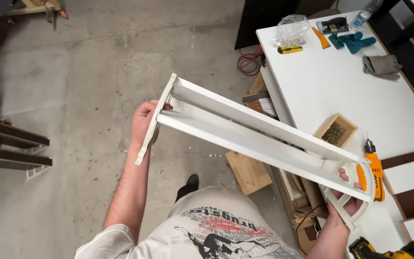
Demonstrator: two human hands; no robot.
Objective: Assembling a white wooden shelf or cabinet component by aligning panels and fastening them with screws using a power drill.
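Note:
I hold a long white wall shelf (245,129) in the air over the concrete floor, tilted from upper left to lower right. My left hand (143,123) grips its left end bracket from behind. My right hand (347,200) grips the curved, cut-out right bracket, fingers through the opening. The shelf's two long boards run between the brackets.
A white worktable (331,91) stands at right with a small wooden box of screws (335,131), an orange drill (374,171), a teal clamp (353,42), a yellow utility knife (289,49), a grey glove (382,65). A yellow drill (389,249) lies near. Wood scraps (247,171) lie below; dark shelves (10,146) stand at left.

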